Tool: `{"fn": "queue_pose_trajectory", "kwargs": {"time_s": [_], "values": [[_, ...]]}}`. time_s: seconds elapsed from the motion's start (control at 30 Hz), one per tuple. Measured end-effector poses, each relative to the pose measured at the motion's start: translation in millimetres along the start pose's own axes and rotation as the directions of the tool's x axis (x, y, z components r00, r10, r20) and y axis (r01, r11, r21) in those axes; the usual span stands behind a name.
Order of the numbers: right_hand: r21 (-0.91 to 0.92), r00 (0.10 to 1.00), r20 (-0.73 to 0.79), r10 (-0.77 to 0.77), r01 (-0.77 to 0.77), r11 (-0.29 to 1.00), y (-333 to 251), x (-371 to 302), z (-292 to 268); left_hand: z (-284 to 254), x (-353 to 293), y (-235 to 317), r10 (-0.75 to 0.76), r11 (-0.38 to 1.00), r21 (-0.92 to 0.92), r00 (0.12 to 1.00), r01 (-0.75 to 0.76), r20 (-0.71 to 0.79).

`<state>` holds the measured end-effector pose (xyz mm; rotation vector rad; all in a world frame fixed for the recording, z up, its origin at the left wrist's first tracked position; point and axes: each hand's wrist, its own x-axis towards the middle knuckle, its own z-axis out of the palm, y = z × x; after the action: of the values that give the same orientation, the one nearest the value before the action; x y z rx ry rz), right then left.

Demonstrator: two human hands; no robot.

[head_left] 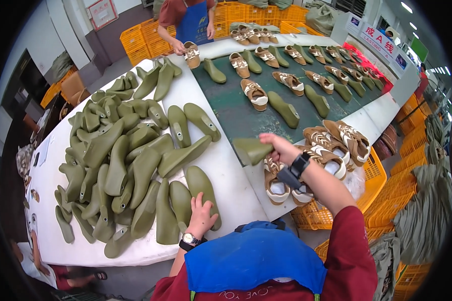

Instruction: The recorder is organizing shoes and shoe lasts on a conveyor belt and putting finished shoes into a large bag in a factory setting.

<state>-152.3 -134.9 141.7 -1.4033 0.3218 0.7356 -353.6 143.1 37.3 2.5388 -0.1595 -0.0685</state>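
My right hand (281,149) is closed around one end of an olive-green shoe last (250,150), held above the near edge of the dark green conveyor belt (231,108). My left hand (202,214), fingers spread, rests against another green shoe last (199,181) at the near edge of the white table (238,200). To its left lies a big heap of similar lasts (118,160), pointing in many directions. Several brown and white sneakers (344,138) are grouped under and beyond my right forearm. My wrist hides part of them.
Rows of brown sneakers (253,95) and green lasts (284,109) stand on the belt. Across the table, a person in a blue apron (193,22) holds a sneaker (191,55). Yellow crates (374,175) stand at my right. At lower left, another person's arm and leg show.
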Motion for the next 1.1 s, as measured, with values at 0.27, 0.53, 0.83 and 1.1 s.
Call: {"fn": "queue_pose_trajectory", "kwargs": {"time_s": [0.27,0.53,0.83,1.1], "values": [[-0.995,0.886,0.044,-0.462,0.080,0.060,-39.3,126.2,14.2,-8.7,3.9,8.1,-0.048,0.997,-0.061,0.998,0.050,0.027],[-0.991,0.903,-0.134,-0.409,-0.112,0.077,24.5,194.6,-24.7,-13.5,3.6,13.6,-0.058,0.996,-0.063,0.997,0.061,0.049],[-0.995,0.956,-0.078,-0.282,-0.056,0.085,32.2,188.5,-39.0,-5.6,2.3,8.9,0.004,1.000,0.019,0.999,-0.005,0.045],[-0.890,0.677,0.401,-0.618,0.448,-0.087,-70.1,40.1,34.9,-21.6,16.4,37.4,-0.037,0.950,0.313,0.988,-0.011,0.147]]}}
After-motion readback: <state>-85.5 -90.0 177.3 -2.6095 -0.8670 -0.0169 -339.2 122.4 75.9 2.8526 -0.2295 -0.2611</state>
